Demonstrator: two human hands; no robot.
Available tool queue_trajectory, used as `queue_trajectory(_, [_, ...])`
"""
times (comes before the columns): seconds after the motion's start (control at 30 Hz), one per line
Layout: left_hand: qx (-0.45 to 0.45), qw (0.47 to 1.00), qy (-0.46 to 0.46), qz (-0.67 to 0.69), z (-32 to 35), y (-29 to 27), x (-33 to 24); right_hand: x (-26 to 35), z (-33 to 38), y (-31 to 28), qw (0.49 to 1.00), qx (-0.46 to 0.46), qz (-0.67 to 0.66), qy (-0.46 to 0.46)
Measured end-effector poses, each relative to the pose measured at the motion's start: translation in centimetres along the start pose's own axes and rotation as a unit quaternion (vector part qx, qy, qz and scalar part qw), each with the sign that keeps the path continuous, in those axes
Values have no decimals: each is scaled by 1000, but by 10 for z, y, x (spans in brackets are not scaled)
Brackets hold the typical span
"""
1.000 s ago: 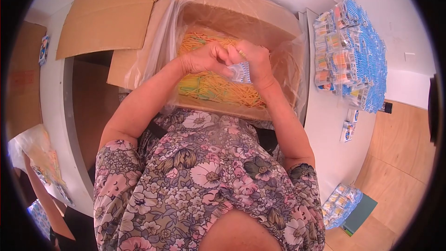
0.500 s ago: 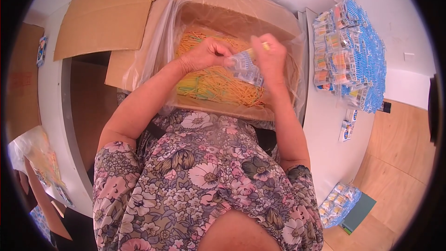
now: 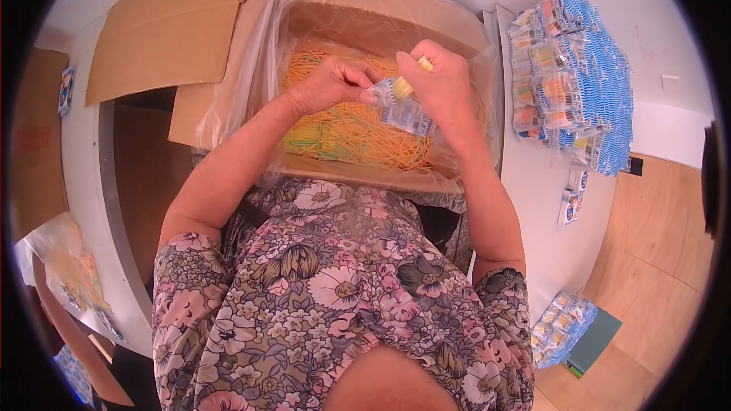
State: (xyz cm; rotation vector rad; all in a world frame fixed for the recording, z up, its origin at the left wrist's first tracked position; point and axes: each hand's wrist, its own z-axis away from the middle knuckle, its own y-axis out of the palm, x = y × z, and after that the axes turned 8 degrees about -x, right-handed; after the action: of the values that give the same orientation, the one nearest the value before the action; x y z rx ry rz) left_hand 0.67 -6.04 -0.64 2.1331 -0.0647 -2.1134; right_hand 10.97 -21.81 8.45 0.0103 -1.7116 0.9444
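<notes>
Left hand [image 3: 331,85]: pinches the small clear packet [image 3: 400,109] by its mouth.
Right hand [image 3: 442,84]: grips yellow strands [image 3: 423,65]; feed them straight in.

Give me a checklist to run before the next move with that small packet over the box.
1. Left hand grips the small clear packet at its top edge: ok.
2. Right hand pinches a yellow piece above the packet: ok.
3. Packet mouth open enough to take the piece: cannot tell, fingers cover it.
4. Packet held over the plastic-lined cardboard box, so anything dropped lands in the yellow strands: ok.
5. Pile of filled packets on the white table to the right, apart from the hands: ok.
</notes>
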Motion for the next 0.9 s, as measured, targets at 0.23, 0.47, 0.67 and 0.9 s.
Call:
queue_trajectory(0.23, [-35, 993, -71, 88, 4, -5, 11, 31, 12, 2, 997, 53, -41, -46])
queue_trajectory(0.47, [-37, 993, -74, 80, 1, 0, 17, -14, 30, 11, 982, -51, -168, -65])
queue_trajectory(0.67, [-9, 996, -69, -59, -8, -1, 23, -41, 47, -16, 997, -36, 5, -72])
queue_trajectory(0.9, [-77, 986, -110, -103, 26, -10, 15, -89, 138, -198, 972, -163, -164, 41])
